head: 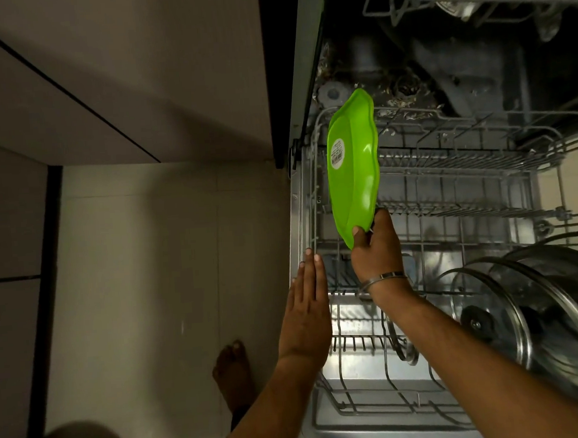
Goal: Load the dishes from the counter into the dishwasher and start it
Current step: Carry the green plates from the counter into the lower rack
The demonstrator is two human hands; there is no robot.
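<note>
Two hands work: right hand (376, 247) pinches green plate (352, 170) upright over lower rack (315, 169); left hand (305, 306) rests flat, fingers straight, on its edge.

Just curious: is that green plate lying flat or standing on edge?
On edge. The plate stands nearly upright over the rack, its stickered underside facing left, with the right hand pinching its lower rim.

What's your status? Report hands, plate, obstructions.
Right hand grips green plate on edge over lower rack. Left hand flat, fingertips at rack's side rail. Steel lids racked right, clear of plate.
</note>
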